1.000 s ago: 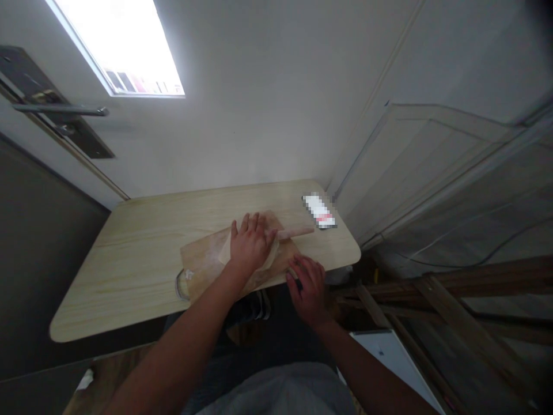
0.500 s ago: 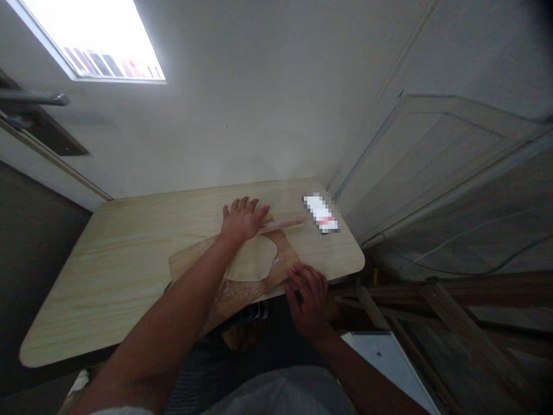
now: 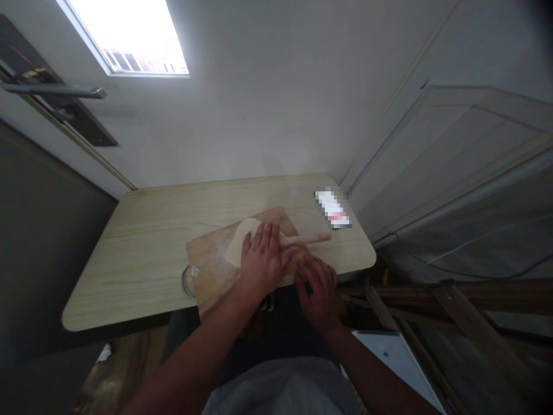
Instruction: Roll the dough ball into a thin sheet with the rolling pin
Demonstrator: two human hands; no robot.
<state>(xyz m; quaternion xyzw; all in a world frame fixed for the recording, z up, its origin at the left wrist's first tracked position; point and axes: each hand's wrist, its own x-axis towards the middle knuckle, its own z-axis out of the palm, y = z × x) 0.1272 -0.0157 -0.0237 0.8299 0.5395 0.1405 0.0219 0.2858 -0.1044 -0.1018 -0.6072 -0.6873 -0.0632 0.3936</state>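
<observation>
Jutting from a long, dull metal plate (image 3: 93,128) at the far left, a smooth rod-shaped lever handle (image 3: 54,90) crosses the flat white door (image 3: 242,138), whose four-sided glass pane (image 3: 133,34) glares bright. Below, a small crumpled white scrap (image 3: 104,353) lies on brown wood-grained flooring (image 3: 140,351). The surface (image 3: 129,242) is a pale, wood-patterned slab with streaky grain and rounded near corners. On it lies a tan wooden board (image 3: 207,248), set at a slant, dusted with white powder and fitted with a curved metal loop (image 3: 185,282) at its left end; a whitish clump (image 3: 195,271) sits beside the loop. Toward the board's middle rests a thin, smooth, cream-coloured sheet of dough (image 3: 237,242) with a rounded outer edge, partly covered by the left hand (image 3: 265,253). This hand lies palm down, its fingers nearly straight and close together, over the dough and the left part of a slender, pale rolling pin (image 3: 309,239). The pin's bare right end reaches past the board. Near the board's right corner, the right hand (image 3: 318,282) is half open, fingers bent and thumb apart; whether it grips the edge I cannot tell. Farther right, a flat oblong slab (image 3: 332,208), blurred into white and pinkish squares, lies near the surface's right end. Below stand a glossy white panel (image 3: 395,360) and, rightmost, rough brown timber beams (image 3: 466,314).
</observation>
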